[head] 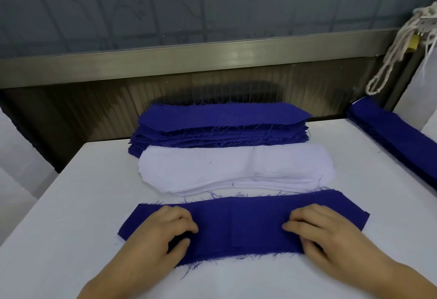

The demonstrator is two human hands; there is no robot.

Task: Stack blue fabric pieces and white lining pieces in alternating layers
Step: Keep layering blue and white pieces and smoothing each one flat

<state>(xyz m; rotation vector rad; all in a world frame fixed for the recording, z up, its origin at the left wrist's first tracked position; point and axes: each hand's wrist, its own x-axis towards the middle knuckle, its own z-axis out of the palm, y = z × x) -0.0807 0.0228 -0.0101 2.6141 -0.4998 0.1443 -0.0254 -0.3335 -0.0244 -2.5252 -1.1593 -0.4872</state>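
Note:
A blue fabric piece (pixel 238 225) lies flat at the front of the white table (pixel 71 216), with a sliver of white showing under its left corner. My left hand (pixel 156 235) rests on its left part with bent fingers, fingertips and thumb pressing down on the cloth. My right hand (pixel 324 235) presses the right part the same way. Behind it sits a stack of white lining pieces (pixel 227 168). Farther back is a taller stack of blue fabric pieces (pixel 220 124) with frayed edges.
Another pile of blue pieces (pixel 392 138) lies along the table's right edge. A metal-framed wall (pixel 189 57) closes the back of the table. A bundle of white cord (pixel 399 46) hangs at the upper right. The table's left edge drops off.

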